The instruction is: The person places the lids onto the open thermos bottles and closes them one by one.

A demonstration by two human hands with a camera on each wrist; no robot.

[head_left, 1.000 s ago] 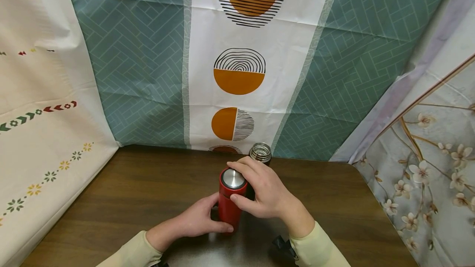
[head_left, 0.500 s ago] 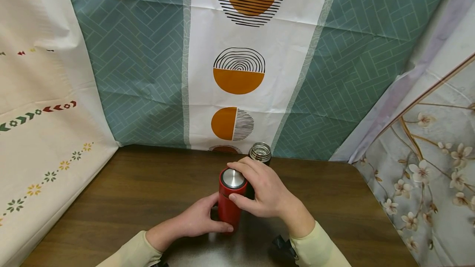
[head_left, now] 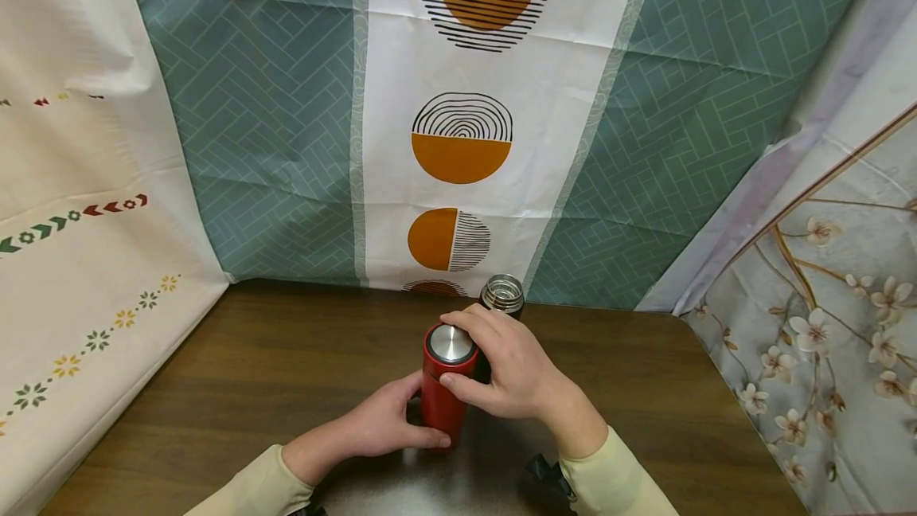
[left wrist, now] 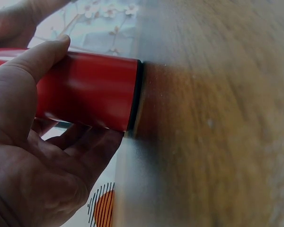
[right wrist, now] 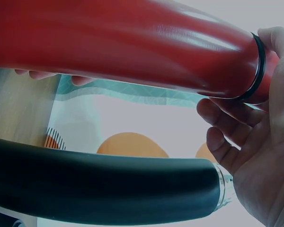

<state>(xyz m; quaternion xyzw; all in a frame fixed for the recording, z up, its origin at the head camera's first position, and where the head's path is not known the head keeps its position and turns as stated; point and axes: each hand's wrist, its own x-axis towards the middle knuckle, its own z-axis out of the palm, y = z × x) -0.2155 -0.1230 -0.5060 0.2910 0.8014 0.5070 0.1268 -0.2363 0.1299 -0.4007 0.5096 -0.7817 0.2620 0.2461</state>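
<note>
A red thermos (head_left: 446, 400) with a steel-topped lid (head_left: 451, 344) stands upright on the brown table. My left hand (head_left: 380, 424) grips its lower body, the thumb across the near side. The left wrist view shows the black-rimmed base of the red thermos (left wrist: 94, 90) at the tabletop. My right hand (head_left: 512, 365) holds the lid from the right, thumb in front and fingers behind. Just behind that hand stands a black thermos (head_left: 503, 297) with its threaded steel mouth uncovered. In the right wrist view, the black thermos (right wrist: 104, 187) is apart from both hands.
The wooden table (head_left: 286, 349) meets a green and white patterned cloth (head_left: 286, 142) at the back. Cream cloth (head_left: 93, 261) hangs at the left and floral cloth (head_left: 831, 341) at the right. A small dark object (right wrist: 4, 220) shows partly beside the black thermos's base.
My right thumb has shifted very slightly left across the front of the lid. The left hand and both thermoses look unmoved.
</note>
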